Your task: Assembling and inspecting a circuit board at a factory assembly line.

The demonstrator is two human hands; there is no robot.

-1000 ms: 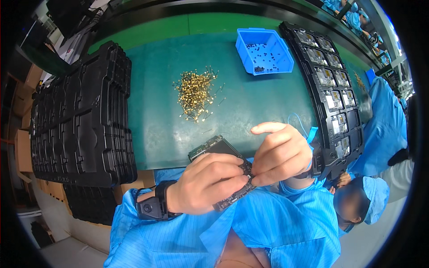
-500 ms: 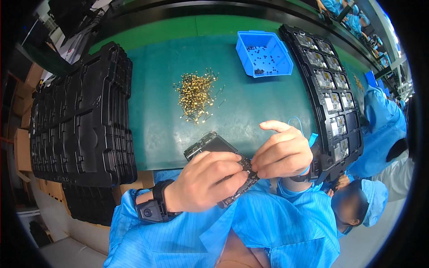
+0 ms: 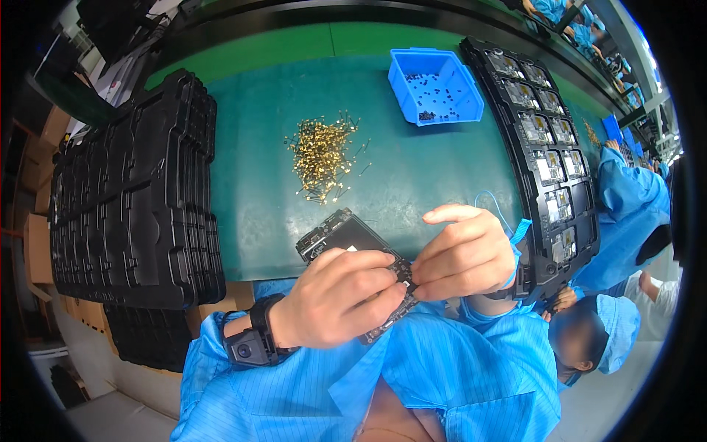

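A dark, opened phone body (image 3: 355, 237) with exposed circuitry lies slanted in front of my chest. My left hand (image 3: 335, 298) is closed round its lower part, the thumb and fingers hiding much of the near half. At the phone's right edge my right hand (image 3: 465, 254) pinches with thumb and fingertips, its index finger raised and pointing left. Whatever sits in that pinch is too small or hidden to make out. Beyond the phone, on the green mat, lies a heap of small gold-tipped cables (image 3: 322, 158).
A blue bin (image 3: 442, 121) with tiny black parts stands at the back. To the right, a black tray (image 3: 584, 200) holds several phone bodies. Stacked black trays (image 3: 132, 199) fill the left side. A blue strap (image 3: 521, 231) with a cord circles my right wrist. Co-workers sit at right.
The phone body has shifted slightly up and left, turning a little, with more of its inner face showing. My right hand has moved slightly left with it.
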